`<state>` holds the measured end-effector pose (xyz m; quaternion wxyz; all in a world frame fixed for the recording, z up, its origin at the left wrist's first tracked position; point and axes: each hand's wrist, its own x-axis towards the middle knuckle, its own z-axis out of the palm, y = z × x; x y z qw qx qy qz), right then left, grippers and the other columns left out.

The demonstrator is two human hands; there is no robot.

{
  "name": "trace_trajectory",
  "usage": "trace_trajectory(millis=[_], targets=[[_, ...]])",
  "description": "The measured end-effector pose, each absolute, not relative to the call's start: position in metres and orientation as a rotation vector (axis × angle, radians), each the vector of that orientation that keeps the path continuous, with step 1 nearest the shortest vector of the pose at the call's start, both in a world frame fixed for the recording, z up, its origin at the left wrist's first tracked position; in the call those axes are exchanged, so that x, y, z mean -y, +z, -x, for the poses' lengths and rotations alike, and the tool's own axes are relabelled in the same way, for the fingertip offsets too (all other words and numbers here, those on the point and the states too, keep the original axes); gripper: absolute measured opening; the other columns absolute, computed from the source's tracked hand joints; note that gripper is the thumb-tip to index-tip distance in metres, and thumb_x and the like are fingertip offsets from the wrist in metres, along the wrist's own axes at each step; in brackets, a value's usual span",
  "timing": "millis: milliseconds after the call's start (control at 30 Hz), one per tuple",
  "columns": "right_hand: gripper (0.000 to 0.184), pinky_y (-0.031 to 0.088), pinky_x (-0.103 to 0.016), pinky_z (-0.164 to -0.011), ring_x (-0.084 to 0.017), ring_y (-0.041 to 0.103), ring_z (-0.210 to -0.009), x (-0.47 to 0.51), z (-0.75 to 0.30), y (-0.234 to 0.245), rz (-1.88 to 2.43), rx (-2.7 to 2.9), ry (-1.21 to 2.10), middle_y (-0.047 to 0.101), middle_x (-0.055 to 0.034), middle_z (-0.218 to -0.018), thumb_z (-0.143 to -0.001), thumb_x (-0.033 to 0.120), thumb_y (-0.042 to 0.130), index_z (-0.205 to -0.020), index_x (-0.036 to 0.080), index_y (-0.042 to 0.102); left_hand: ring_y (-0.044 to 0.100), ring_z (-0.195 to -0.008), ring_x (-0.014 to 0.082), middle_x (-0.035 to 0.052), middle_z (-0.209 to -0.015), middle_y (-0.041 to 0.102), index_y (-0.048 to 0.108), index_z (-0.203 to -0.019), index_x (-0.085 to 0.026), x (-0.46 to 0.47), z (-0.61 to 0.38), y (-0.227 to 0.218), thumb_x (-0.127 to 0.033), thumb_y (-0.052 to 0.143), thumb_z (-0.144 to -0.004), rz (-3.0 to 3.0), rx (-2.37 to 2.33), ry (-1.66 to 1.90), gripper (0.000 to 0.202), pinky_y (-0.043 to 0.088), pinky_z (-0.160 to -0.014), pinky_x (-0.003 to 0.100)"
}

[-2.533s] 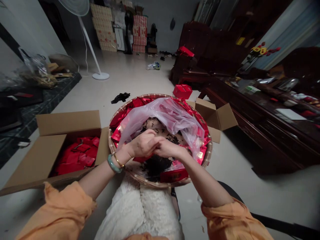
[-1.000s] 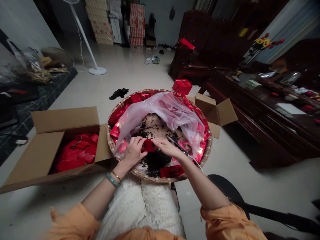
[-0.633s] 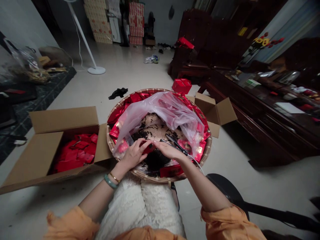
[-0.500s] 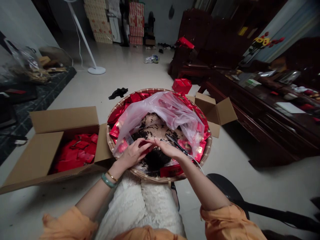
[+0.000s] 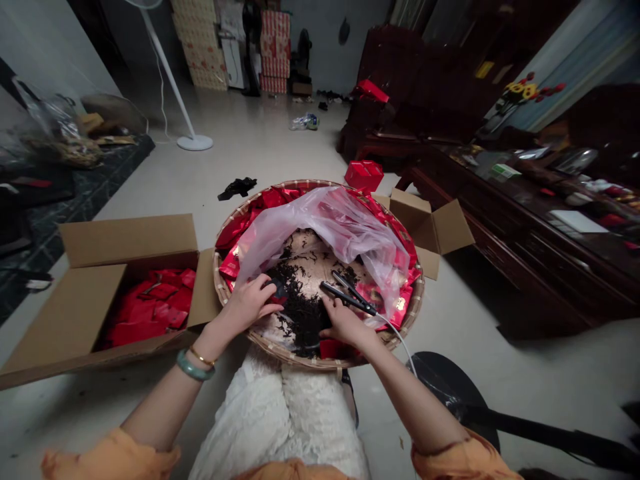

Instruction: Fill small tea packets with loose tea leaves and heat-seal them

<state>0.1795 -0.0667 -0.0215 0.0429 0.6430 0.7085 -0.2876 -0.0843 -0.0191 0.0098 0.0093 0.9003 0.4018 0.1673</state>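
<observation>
Tiled floor, round bamboo tray, loose black tea inside, left hand open with fingers spread, right hand curled beside black corded tongs, hold unclear

My left hand palm down above the bamboo tray, fingers loosely curled, my right hand near the tray's front edge, fingers bent, both forearms reaching forward.

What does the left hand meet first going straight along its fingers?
The heap of loose dark tea leaves, just ahead of the left hand; depth is unclear, they may already touch.
</observation>
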Motion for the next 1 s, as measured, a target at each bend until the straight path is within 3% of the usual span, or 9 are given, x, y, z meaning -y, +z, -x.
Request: trace_trajectory(millis=[300,500,567,667,767,1000], targets=[[0.068,0.041,-0.035,-0.092,-0.025,0.051,-0.111,0.021,-0.133,-0.035,-2.012,-2.471,-0.932,0.044,-0.0132,-0.125,-0.075,0.035,0.069,-0.135,0.021,0.04,0.05,-0.08,0.0212,0.0068,-0.089,0.051,0.053,-0.08,-0.016,0.031,0.094,0.008,-0.045,0.049,-0.088,-2.767,-1.262,0.503,0.03,0.043,-0.072,0.035],[0.077,0.031,-0.048,-0.1,-0.035,0.029,-0.128,-0.015,-0.099,-0.039,-2.028,-2.592,-0.582,0.032,-0.0179,-0.142,-0.078,0.061,0.055,-0.14,0.02,0.034,0.05,-0.079,0.0211,0.0051,-0.086,0.051,0.05,-0.079,-0.017,0.036,0.088,0.011,-0.041,0.053,-0.087,-2.684,-1.341,0.46,0.025,0.042,-0.074,0.036],[0.075,0.027,-0.052,-0.101,-0.038,0.025,-0.13,-0.019,-0.088,-0.042,-1.953,-2.628,-0.46,0.028,-0.0181,-0.145,-0.08,0.062,0.051,-0.141,0.021,0.034,0.05,-0.079,0.0208,0.0048,-0.085,0.052,0.049,-0.081,-0.017,0.037,0.088,0.016,-0.037,0.048,-0.09,-2.624,-1.334,0.493,0.021,0.041,-0.074,0.036],[0.061,0.03,-0.05,-0.097,-0.036,0.031,-0.125,-0.019,-0.075,-0.044,-1.742,-2.741,-0.305,0.035,-0.0162,-0.141,-0.085,0.052,0.049,-0.138,0.024,0.039,0.05,-0.077,0.0192,0.0039,-0.081,0.053,0.049,-0.081,-0.018,0.038,0.088,0.023,-0.027,0.033,-0.094,-2.558,-1.258,0.554,0.023,0.041,-0.077,0.036],[0.048,0.037,-0.043,-0.09,-0.03,0.042,-0.112,-0.014,-0.069,-0.044,-1.617,-2.758,-0.248,0.048,-0.015,-0.124,-0.088,0.042,0.049,-0.132,0.025,0.046,0.05,-0.072,0.0179,0.0032,-0.073,0.053,0.05,-0.073,-0.018,0.038,0.088,0.024,-0.021,0.026,-0.094,-2.519,-1.267,0.598,0.032,0.041,-0.076,0.034],[0.028,0.045,-0.028,-0.072,-0.021,0.053,-0.098,-0.007,-0.084,-0.045,-1.606,-2.704,-0.35,0.054,-0.0084,-0.109,-0.089,0.04,0.047,-0.111,0.024,0.055,0.056,-0.073,0.0185,0.0039,-0.076,0.061,0.062,-0.079,-0.018,0.04,0.077,0.026,-0.017,0.047,-0.078,-2.366,-1.397,0.67,0.014,0.042,-0.08,0.035]])
